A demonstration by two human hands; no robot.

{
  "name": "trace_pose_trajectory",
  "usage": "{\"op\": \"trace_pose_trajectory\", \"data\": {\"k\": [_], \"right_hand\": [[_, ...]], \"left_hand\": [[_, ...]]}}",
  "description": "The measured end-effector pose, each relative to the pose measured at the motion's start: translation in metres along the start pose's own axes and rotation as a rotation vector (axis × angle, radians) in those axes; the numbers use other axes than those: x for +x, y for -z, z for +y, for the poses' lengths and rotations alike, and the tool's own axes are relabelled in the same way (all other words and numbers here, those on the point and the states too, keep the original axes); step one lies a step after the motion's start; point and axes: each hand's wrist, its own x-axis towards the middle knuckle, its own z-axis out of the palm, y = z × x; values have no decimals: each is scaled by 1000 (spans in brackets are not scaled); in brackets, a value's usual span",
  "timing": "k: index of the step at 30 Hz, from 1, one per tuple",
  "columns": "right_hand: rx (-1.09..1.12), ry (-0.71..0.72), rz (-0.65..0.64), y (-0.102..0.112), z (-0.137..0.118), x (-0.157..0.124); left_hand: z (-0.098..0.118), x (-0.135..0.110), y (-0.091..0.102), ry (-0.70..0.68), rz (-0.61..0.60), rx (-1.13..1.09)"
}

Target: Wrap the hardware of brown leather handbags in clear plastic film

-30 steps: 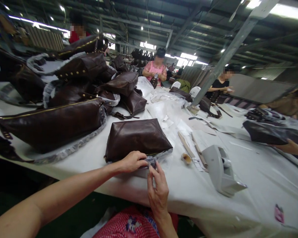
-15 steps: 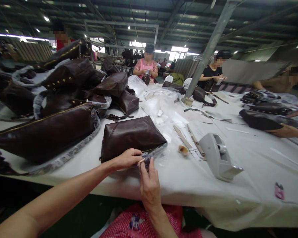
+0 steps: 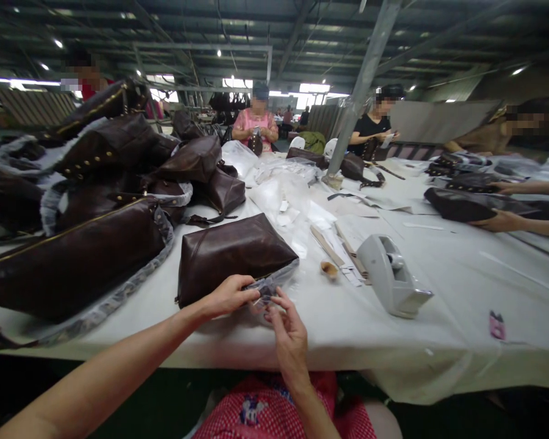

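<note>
A dark brown leather bag (image 3: 233, 250) lies on the table directly in front of me. Along its near edge runs a strap wrapped in clear plastic film (image 3: 279, 272). My left hand (image 3: 231, 296) is closed on the wrapped strap, thumb and fingers pinching it against the bag's near side. Just to the right, my right hand (image 3: 290, 334) has its fingers curled at the loose end of the film and appears to pinch it. What lies between the right fingertips is partly hidden.
A grey tape dispenser (image 3: 391, 277) stands to the right, past a small tan cup-like piece (image 3: 329, 270) and card strips (image 3: 332, 250). More brown bags (image 3: 73, 262) are piled at left. A pink item (image 3: 496, 326) lies near the right front edge. Co-workers handle bags across the table.
My right hand has moved slightly right and away from my left, its fingers spreading a little around the film. My left hand keeps its hold on the strap. The view has swung slightly right.
</note>
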Motion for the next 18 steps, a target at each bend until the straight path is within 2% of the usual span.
{"op": "trace_pose_trajectory", "data": {"k": [2, 3, 5, 7, 9, 12, 15, 18], "right_hand": [[235, -277, 109, -2, -4, 6], [319, -388, 109, -3, -6, 10], [383, -525, 26, -5, -13, 19], [347, -582, -29, -8, -20, 27], [297, -609, -30, -11, -25, 34], [342, -648, -58, -13, -26, 39], [456, -683, -94, -11, -21, 39], [513, -708, -125, -8, -17, 37]], "left_hand": [[1, -1, 1, 2, -2, 20], [1, -2, 1, -2, -5, 26], [-1, -2, 0, -22, -7, 43], [-3, -2, 0, -50, 8, 106], [-5, -2, -1, -72, 34, 172], [-6, -2, -1, -81, 59, 162], [-7, -4, 1, -85, 27, 67], [-5, -6, 6, -49, -73, -53]]}}
